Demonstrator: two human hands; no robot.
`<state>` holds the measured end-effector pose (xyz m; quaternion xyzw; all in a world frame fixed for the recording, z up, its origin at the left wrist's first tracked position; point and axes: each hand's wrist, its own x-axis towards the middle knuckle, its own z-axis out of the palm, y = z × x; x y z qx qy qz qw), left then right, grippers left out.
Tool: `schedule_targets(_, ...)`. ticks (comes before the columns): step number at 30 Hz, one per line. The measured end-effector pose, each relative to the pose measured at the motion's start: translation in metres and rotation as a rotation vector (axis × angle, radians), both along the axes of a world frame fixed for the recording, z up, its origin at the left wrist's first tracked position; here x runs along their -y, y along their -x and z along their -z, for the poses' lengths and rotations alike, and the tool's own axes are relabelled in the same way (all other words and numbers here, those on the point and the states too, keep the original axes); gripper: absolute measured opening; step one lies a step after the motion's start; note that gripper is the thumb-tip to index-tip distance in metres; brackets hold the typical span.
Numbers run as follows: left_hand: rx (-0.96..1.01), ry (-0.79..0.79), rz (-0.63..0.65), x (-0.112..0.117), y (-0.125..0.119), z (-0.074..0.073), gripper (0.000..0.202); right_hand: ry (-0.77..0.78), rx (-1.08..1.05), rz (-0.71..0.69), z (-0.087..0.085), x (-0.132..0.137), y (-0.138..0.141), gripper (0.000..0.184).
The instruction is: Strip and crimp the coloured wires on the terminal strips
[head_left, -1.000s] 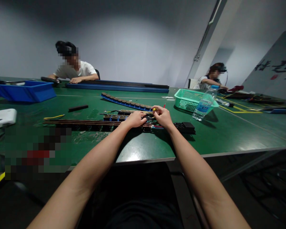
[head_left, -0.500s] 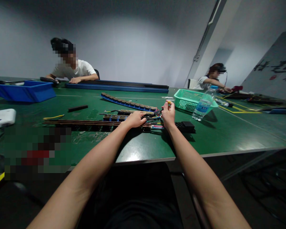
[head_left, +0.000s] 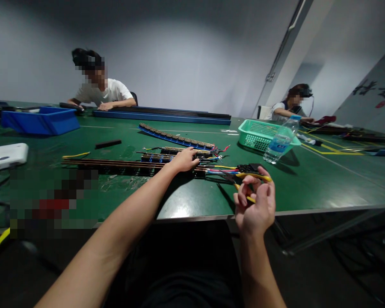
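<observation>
The long strip is dark and straight, with thin copper-coloured rails along it, and lies lengthwise on the glossy green table. Just beyond it lie short strips with blue patches, and past those a slightly bent strip with a ridged top and a blue edge. Thin coloured wires leave the long strip's right end towards a knobbly black block. The left arm reaches forward, nearly straight, and the left hand lies palm down over the strips, thumb towards the right; whether its fingers grip or only press, I cannot tell. The right forearm rises steeply, the right hand turned palm up near the table's front edge, its fingers curled around the spread, smooth yellow handles of the pliers. The pliers' working end is hard to make out near the wires, fingers cover part of the lower handle, and whatever lies beneath the left palm is hidden
</observation>
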<state>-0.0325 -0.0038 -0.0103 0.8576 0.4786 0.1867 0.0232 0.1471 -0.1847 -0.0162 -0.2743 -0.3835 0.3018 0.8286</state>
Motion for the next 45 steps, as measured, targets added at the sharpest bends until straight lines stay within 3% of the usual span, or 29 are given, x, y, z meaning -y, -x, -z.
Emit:
schedule_targets(5, 0.045, 0.002, 0.037, 0.002, -0.002, -0.002, 0.046, 0.03, 0.194, -0.062, 0.023, -0.009, -0.005, 0.034)
schedule_targets(10, 0.057, 0.011, 0.041, 0.005, -0.003, -0.004, 0.043, 0.073, 0.432, -0.121, 0.031, -0.014, -0.006, 0.034)
schedule_targets(14, 0.044, 0.008, 0.05, 0.005, -0.003, -0.005, 0.041, 0.112, 0.841, -0.071, 0.032, -0.012, -0.004, 0.035)
schedule_targets(17, 0.014, 0.018, 0.044, 0.003, -0.004, -0.005, 0.041, 0.053, 1.138, -0.009, 0.033, -0.014, -0.001, 0.037)
schedule_targets(24, 0.013, 0.008, 0.012, 0.005, -0.005, -0.004, 0.047, 0.003, 1.605, 0.021, 0.033, -0.016, -0.001, 0.06)
schedule_targets(27, 0.006, 0.015, -0.002, 0.004, -0.005, -0.003, 0.046, 0.077, 1.512, -0.074, 0.029, -0.011, -0.004, 0.056)
schedule_targets(31, 0.002, -0.004, 0.026, 0.0, -0.004, -0.002, 0.043, 0.172, 1.145, -0.258, 0.024, -0.008, -0.007, 0.035)
schedule_targets(36, 0.008, -0.012, 0.048, 0.0, -0.003, -0.002, 0.043, 0.286, 0.804, -0.258, 0.025, -0.017, -0.002, 0.029)
schedule_targets(45, 0.012, -0.011, 0.028, 0.004, -0.004, -0.003, 0.042, 0.361, -0.077, -0.285, 0.015, -0.031, 0.001, 0.059)
